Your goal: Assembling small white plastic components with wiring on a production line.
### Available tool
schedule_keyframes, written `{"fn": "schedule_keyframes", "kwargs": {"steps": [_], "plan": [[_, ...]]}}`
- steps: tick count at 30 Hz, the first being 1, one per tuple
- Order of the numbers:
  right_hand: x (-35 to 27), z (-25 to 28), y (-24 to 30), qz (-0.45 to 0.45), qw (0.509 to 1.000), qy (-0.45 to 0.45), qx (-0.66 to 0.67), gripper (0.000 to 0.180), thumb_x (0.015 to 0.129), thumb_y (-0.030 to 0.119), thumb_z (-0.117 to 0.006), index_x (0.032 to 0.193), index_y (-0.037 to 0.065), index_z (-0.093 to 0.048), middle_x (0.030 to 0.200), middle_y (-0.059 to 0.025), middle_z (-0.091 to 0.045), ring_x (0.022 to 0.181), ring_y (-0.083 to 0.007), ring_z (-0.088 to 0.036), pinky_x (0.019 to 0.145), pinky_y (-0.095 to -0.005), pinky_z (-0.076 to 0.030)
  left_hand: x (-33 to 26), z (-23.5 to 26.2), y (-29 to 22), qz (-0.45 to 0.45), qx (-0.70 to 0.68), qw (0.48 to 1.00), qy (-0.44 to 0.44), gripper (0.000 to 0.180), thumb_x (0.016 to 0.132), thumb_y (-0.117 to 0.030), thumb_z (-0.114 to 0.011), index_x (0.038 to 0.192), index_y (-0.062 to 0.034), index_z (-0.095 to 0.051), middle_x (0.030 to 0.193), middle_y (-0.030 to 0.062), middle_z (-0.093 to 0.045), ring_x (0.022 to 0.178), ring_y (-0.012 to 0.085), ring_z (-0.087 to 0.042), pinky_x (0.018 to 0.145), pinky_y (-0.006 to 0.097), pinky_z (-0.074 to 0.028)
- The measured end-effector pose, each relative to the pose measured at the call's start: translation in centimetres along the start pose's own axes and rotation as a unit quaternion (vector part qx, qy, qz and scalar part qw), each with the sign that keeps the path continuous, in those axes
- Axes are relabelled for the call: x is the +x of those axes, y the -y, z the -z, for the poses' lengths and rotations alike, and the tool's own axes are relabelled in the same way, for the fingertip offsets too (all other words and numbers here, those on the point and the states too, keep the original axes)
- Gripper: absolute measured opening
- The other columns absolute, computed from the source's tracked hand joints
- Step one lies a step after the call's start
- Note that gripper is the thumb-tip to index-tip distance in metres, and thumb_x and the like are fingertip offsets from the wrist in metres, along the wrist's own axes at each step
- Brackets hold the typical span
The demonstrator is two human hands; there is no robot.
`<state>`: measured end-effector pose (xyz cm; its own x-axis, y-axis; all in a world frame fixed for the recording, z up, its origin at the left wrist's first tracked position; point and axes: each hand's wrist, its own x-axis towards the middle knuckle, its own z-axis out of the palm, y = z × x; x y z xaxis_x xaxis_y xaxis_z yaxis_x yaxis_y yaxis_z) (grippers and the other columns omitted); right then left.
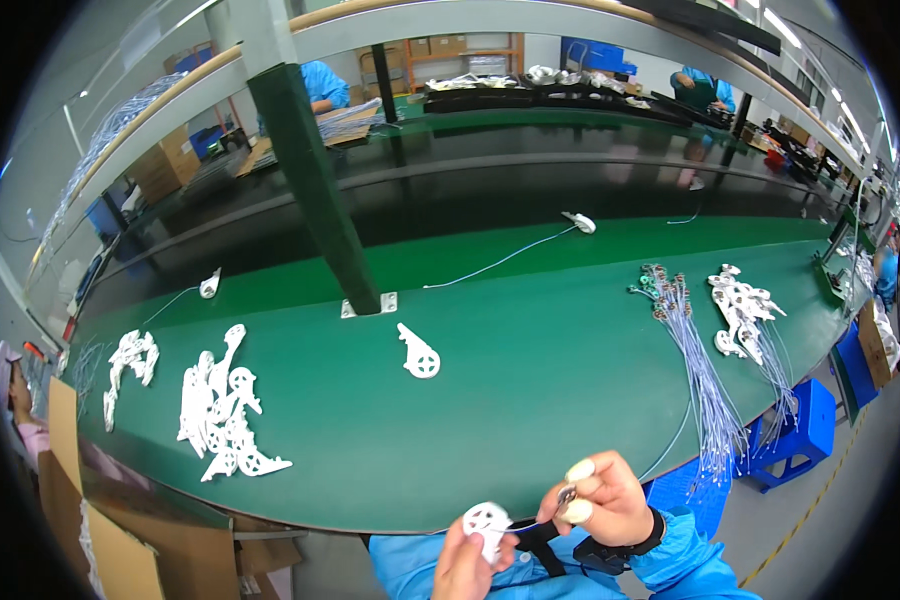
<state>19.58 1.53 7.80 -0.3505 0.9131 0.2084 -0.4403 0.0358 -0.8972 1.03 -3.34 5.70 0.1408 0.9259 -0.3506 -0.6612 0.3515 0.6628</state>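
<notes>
— Starting left of the dark green upright post point(315, 190), what lies on the green bench top point(530, 400)?
— A heap of flat white plastic brackets point(220, 410); one more bracket point(419, 355) sits just right of the post's foot.
— And the hands?
— Near the front edge, the left hand point(465, 565) grips a round white plastic piece point(488, 522); the right hand point(600, 500) pinches a thin wire end. Far right lies a bundle of grey wires point(705, 390).

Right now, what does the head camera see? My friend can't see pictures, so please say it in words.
A person's left hand holds a white plastic piece while the right hand pinches a small wire end above a green table. More white pieces and a wire bundle lie on it.
</notes>
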Motion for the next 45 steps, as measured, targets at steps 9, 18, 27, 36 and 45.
{"fn": "schedule_keyframes", "kwargs": {"steps": [9, 18, 27, 36, 45], "plan": [[1.8, -1.9, 0.1, 0.170, 0.897, 0.038, -0.407, 0.014, 0.080, -0.005, -0.063, 0.092, 0.000, -0.058, 0.091, -0.0126, -0.064, 0.074, -0.0187, -0.065, 0.069, -0.0305, -0.052, 1.2, -3.0, -0.2, -0.013, -0.031, 0.998, 0.060, 0.040, 0.099, -0.023, -0.030, 0.131, 0.0004, -0.035, 0.104, 0.0057, -0.053, 0.081, 0.0121, -0.049, 0.067, 0.024, -0.039], [1.9, -1.8, -0.9, 0.195, 0.905, -0.025, -0.378, 0.026, 0.070, -0.006, -0.068, 0.092, 0.004, -0.059, 0.096, -0.0103, -0.062, 0.074, -0.0252, -0.058, 0.061, -0.0300, -0.046, 2.0, -3.6, 0.2, -0.080, -0.022, 0.995, 0.047, 0.039, 0.098, -0.019, -0.035, 0.131, 0.0017, -0.036, 0.091, 0.0072, -0.054, 0.071, 0.0112, -0.048, 0.061, 0.025, -0.040], [2.4, -1.2, -1.2, 0.245, 0.844, -0.019, -0.476, 0.033, 0.063, -0.006, -0.070, 0.093, 0.003, -0.059, 0.093, -0.0106, -0.060, 0.072, -0.0238, -0.057, 0.060, -0.0301, -0.047, 1.7, -3.9, -0.1, -0.079, 0.029, 0.995, 0.057, 0.039, 0.100, -0.022, -0.029, 0.130, 0.0022, -0.036, 0.093, 0.0041, -0.053, 0.075, 0.0095, -0.048, 0.065, 0.021, -0.040], [2.8, -1.1, -1.0, 0.243, 0.844, 0.012, -0.478, 0.033, 0.064, -0.007, -0.070, 0.095, 0.003, -0.062, 0.088, -0.0093, -0.063, 0.070, -0.0224, -0.058, 0.059, -0.0287, -0.046, 1.9, -3.3, 0.5, -0.101, 0.094, 0.990, 0.038, 0.042, 0.100, -0.025, -0.032, 0.132, 0.0030, -0.035, 0.090, 0.0042, -0.053, 0.072, 0.0088, -0.048, 0.062, 0.020, -0.041], [2.6, -2.1, -1.3, 0.216, 0.885, -0.034, -0.411, 0.028, 0.070, -0.007, -0.065, 0.097, -0.002, -0.057, 0.092, -0.0136, -0.062, 0.075, -0.0280, -0.059, 0.065, -0.0330, -0.048, 1.9, -3.5, 0.7, -0.197, 0.228, 0.953, 0.006, 0.042, 0.099, -0.023, -0.037, 0.132, 0.0039, -0.039, 0.083, 0.0015, -0.052, 0.064, 0.0061, -0.045, 0.056, 0.019, -0.039]]}}
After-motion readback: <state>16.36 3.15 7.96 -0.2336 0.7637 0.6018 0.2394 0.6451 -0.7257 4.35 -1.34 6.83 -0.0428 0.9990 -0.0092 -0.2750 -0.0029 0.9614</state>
